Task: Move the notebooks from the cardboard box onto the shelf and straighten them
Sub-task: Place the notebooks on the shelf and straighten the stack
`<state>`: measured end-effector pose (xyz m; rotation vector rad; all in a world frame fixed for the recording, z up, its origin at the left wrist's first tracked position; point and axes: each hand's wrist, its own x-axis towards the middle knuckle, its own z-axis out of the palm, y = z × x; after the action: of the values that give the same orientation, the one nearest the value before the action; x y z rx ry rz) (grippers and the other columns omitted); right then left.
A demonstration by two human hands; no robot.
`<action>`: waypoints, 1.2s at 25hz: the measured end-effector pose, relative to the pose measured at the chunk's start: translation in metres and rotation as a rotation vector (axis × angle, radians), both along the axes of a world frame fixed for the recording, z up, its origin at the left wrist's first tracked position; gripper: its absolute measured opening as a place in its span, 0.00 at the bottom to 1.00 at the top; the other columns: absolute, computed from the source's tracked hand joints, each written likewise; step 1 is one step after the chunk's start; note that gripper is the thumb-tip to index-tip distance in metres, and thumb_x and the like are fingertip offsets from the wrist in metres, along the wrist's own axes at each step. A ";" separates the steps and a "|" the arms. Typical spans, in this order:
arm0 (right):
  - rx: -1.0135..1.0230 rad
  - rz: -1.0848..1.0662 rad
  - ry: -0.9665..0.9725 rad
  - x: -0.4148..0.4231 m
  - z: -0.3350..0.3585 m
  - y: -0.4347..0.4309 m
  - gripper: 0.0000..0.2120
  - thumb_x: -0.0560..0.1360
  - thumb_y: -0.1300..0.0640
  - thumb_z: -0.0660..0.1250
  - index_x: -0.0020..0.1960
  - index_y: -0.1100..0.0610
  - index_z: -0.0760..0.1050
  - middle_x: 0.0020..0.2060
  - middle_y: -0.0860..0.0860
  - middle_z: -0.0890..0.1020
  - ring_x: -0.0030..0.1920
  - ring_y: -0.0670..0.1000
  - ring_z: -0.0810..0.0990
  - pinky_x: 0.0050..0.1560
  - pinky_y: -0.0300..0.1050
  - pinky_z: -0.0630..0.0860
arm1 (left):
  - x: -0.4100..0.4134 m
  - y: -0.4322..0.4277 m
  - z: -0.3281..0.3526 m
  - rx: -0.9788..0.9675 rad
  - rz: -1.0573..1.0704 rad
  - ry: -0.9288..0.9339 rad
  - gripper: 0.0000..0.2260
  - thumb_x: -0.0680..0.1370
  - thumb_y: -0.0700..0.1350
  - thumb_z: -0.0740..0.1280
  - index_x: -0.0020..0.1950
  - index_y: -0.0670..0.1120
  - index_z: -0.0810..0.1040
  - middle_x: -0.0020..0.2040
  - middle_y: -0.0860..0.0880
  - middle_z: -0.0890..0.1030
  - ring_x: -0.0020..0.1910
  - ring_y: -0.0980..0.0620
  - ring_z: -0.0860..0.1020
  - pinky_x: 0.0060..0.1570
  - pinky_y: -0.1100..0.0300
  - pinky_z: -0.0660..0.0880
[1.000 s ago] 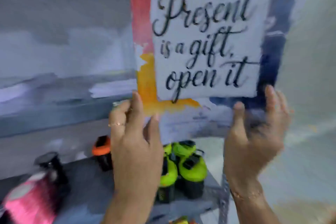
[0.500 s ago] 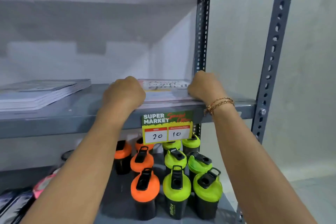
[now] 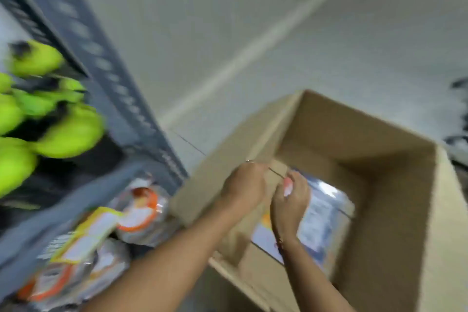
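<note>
Your hands, left and right, reached into the box above a notebook; blur hid any grasp. Better to pinch opposite edges.

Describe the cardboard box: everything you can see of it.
The cardboard box is plain brown corrugated board, open at the top, and appears to stand on the pale floor right beside the grey shelf's upright. Its inner walls are bare. At the bottom lie notebooks in glossy wrap, their covers blurred. The left hand is at the near-left wall's top edge; the right hand reaches down inside over the notebooks. Motion blur hides whether either hand grips anything.
</note>
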<state>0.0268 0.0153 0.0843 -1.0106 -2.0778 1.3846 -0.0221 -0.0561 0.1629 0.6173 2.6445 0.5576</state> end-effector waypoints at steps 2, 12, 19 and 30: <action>-0.128 -0.119 -0.428 0.039 -0.086 0.042 0.24 0.66 0.54 0.54 0.54 0.67 0.75 0.55 0.66 0.79 0.59 0.64 0.75 0.62 0.58 0.72 | 0.010 0.034 -0.094 -0.296 -0.107 -0.227 0.14 0.78 0.38 0.58 0.61 0.41 0.76 0.62 0.39 0.78 0.62 0.40 0.76 0.59 0.50 0.74; -0.396 -0.445 -0.893 0.089 -0.192 0.070 0.22 0.75 0.57 0.61 0.67 0.58 0.61 0.68 0.58 0.64 0.67 0.60 0.62 0.66 0.56 0.62 | 0.057 0.063 -0.271 -0.482 0.208 -0.344 0.29 0.76 0.41 0.63 0.74 0.55 0.56 0.71 0.40 0.62 0.67 0.37 0.68 0.65 0.45 0.67; -0.387 -0.617 -0.581 0.078 -0.134 0.080 0.14 0.73 0.59 0.65 0.56 0.64 0.71 0.62 0.61 0.69 0.65 0.61 0.65 0.66 0.58 0.62 | 0.024 0.058 -0.206 -0.309 0.090 -0.153 0.15 0.72 0.36 0.64 0.57 0.42 0.78 0.59 0.38 0.79 0.59 0.37 0.77 0.57 0.49 0.75; 0.267 -0.039 0.847 0.029 0.216 -0.071 0.33 0.73 0.39 0.63 0.62 0.68 0.70 0.55 0.62 0.75 0.57 0.64 0.74 0.59 0.54 0.73 | 0.093 -0.155 0.154 0.575 0.536 1.143 0.25 0.74 0.48 0.63 0.69 0.38 0.67 0.48 0.47 0.70 0.45 0.63 0.66 0.54 0.86 0.60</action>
<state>0.0561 -0.0556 0.3005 -0.2594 -1.5188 1.1783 0.0708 -0.2112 0.3173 0.4133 3.7806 1.5237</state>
